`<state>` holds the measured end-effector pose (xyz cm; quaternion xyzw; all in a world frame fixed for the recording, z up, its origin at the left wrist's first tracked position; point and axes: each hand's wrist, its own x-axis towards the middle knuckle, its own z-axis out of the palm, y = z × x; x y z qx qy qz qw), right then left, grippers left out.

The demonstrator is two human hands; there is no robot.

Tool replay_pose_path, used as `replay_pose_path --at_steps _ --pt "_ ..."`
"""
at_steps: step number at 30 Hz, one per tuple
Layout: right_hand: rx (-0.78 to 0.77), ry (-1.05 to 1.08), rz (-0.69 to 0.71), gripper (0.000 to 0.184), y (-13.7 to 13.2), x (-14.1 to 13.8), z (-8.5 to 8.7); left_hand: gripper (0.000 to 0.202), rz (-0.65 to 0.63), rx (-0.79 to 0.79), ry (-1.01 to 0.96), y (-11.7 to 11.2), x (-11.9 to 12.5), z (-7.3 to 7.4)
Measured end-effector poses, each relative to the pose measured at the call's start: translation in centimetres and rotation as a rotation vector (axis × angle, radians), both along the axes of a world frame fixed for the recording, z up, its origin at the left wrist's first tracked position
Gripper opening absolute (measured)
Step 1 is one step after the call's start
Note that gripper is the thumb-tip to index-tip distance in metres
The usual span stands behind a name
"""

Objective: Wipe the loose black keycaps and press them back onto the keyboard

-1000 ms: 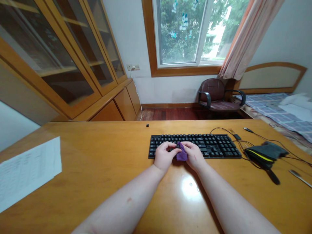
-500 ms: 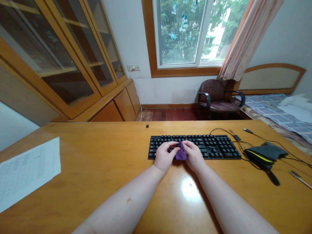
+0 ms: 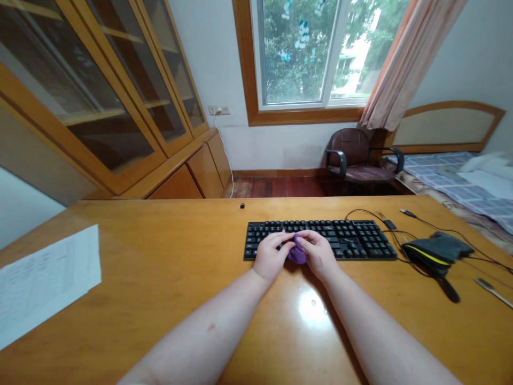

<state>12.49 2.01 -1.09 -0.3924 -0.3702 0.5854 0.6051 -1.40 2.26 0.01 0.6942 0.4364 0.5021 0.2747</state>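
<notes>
Over the lower edge of a black keyboard (image 3: 336,238), my two hands meet fingertip to fingertip. My right hand (image 3: 318,254) pinches a small purple cloth (image 3: 297,255), which is bunched up and hangs down between the hands. My left hand (image 3: 272,256) is closed too, its thumb and fingers pressed together at the cloth's left side. Whatever sits between the left fingertips is covered by the fingers and cloth. A small black keycap (image 3: 242,206) lies alone near the far edge of the desk.
Papers (image 3: 52,283) lie on the desk (image 3: 160,267) at left. On the right are a dark grey pouch (image 3: 436,254) with a yellow stripe, cables with a USB plug (image 3: 407,213), and a brush (image 3: 487,285). Beyond the desk stands an armchair (image 3: 352,155).
The right fingers have shifted slightly and folded the purple cloth over a small dark spot that showed between the fingertips. The hands otherwise stay in the same place.
</notes>
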Motion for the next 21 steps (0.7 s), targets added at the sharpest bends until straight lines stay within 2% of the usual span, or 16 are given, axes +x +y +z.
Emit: replay_pose_path --at_steps 11,15,18,21 --pt "0.007 -0.024 -0.077 0.022 0.2 -0.3 -0.6 0.022 -0.047 -0.112 -0.147 -0.1 0.2 0.2" --pt "0.011 -0.075 -0.084 0.022 0.1 -0.2 -0.5 0.024 -0.087 -0.201 -0.253 0.2 0.6 -0.1" --pt "0.024 -0.071 -0.132 0.021 0.0 -0.2 -0.3 0.027 0.005 -0.246 -0.392 1.6 0.2 0.3" --pt "0.018 -0.049 -0.161 0.02 0.0 -0.3 -0.1 0.03 0.105 -0.322 -0.429 4.1 -2.1 1.2"
